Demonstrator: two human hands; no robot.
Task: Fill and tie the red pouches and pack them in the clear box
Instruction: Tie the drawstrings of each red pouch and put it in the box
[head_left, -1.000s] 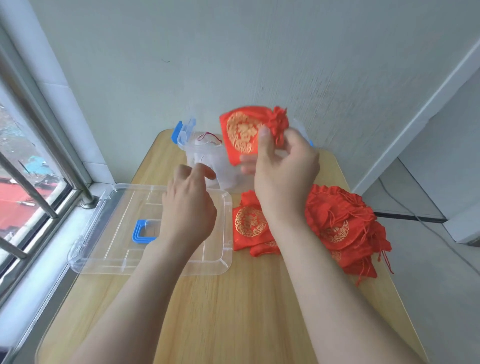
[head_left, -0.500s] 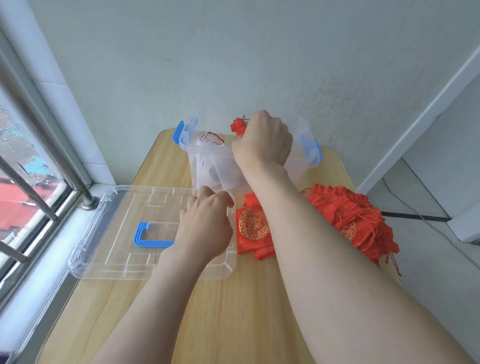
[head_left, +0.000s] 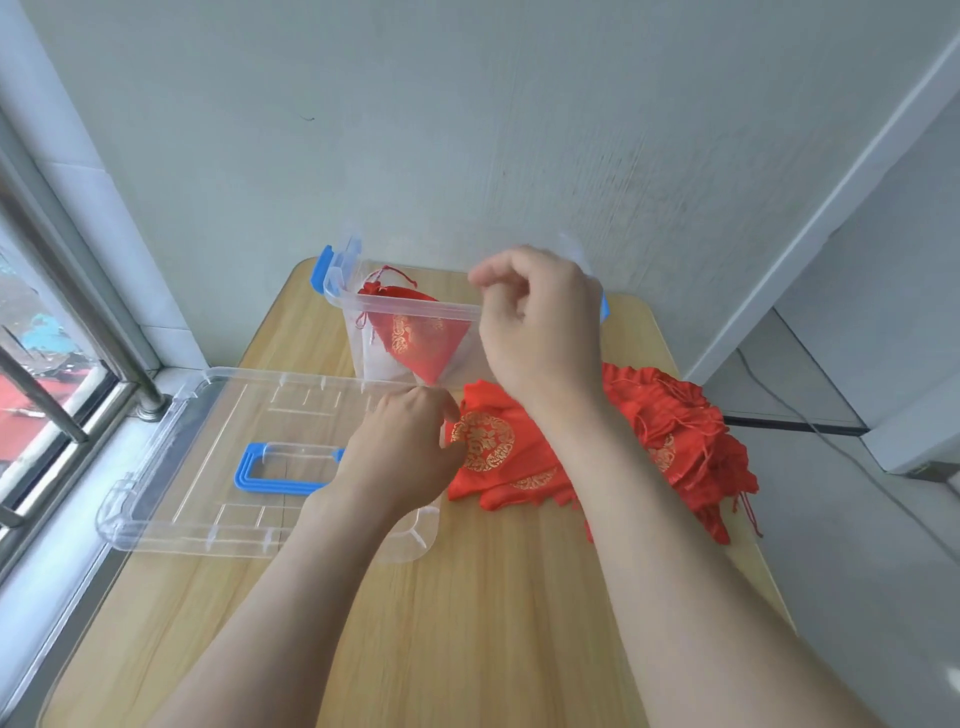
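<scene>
The right half of the clear box (head_left: 400, 307) is hidden behind the right hand (head_left: 540, 332), so its right wall and clasp barely show; only a sliver of blue peeks out past the wrist. The box's plastic is cloudy, and what lies at its bottom, under the tied pouch (head_left: 415, 335), reads only as a pale blur. That pouch sits inside the box, its point down and its gathered neck and red cord up near the box's left rim. The fingertips of the left hand (head_left: 405, 449) are turned away under the knuckles, so I cannot tell whether they pinch anything or merely rest there. The right forearm covers part of the flat pouches (head_left: 483, 441) lying in front of the box.

The right hand hovers over the box's right side. Its fingers are loosely curled, thumb close to forefinger, and nothing shows between them. It is slightly smeared by motion. The left hand is in front of the box, its back upward and fingers bent, at the meeting of the lid (head_left: 208, 441) and the flat pouches. It seems to touch both.

The lid, clear with a blue handle (head_left: 260, 480), lies flat in front of and left of the box. A heap of pouches (head_left: 675, 415) sits to the box's right and front, all on the wooden table (head_left: 467, 623).
</scene>
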